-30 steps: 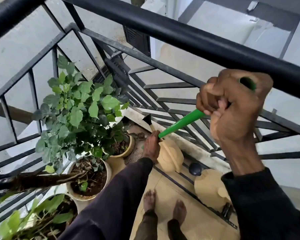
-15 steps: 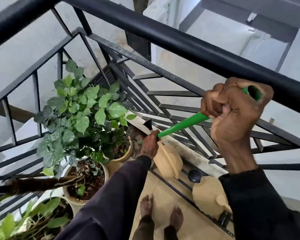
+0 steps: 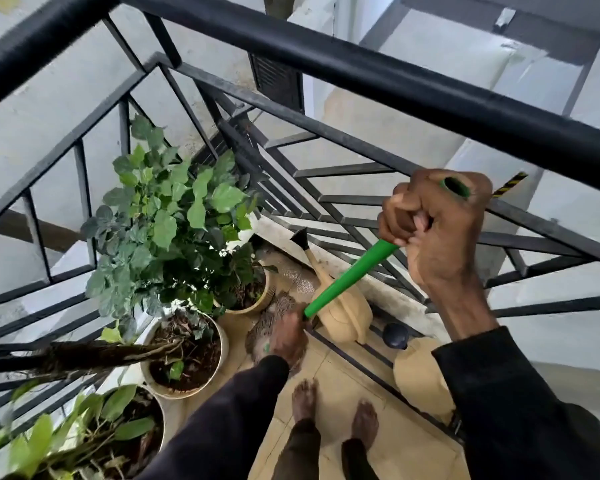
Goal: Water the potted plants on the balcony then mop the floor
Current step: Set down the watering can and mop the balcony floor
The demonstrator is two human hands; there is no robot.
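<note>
Gripping the green mop handle (image 3: pixel 352 273) at two heights, a person stands barefoot on the tan tiled balcony floor (image 3: pixel 388 448), seen from above. Right hand (image 3: pixel 437 233), at 2 o'clock in the view: fingers and thumb wrapped tightly round the top end of the handle, whose tip shows above the fist. Left hand (image 3: pixel 288 336), just below centre: closed round the lower end of the same handle, directly over the grey stringy mop head (image 3: pixel 279 304), which lies on the floor. Handle slants from 2 o'clock down toward centre, crossing in front of a beige watering can (image 3: pixel 347 315) whose dark-tipped spout points to 12 o'clock. Second beige can (image 3: pixel 418 375) at 4 o'clock, partly hidden by the right sleeve; a dark round knob (image 3: pixel 395 336) sits between the two cans. Potted plants line the 9 o'clock side along the black railing (image 3: pixel 361 74): a cream pot (image 3: pixel 262 299) under a leafy bush, just beside the mop head; a white pot (image 3: pixel 222 344) of soil and dry leaves at 8 o'clock; a third pot (image 3: pixel 160 427) at 7 o'clock. Both feet (image 3: pixel 303 398) at 6 o'clock
</note>
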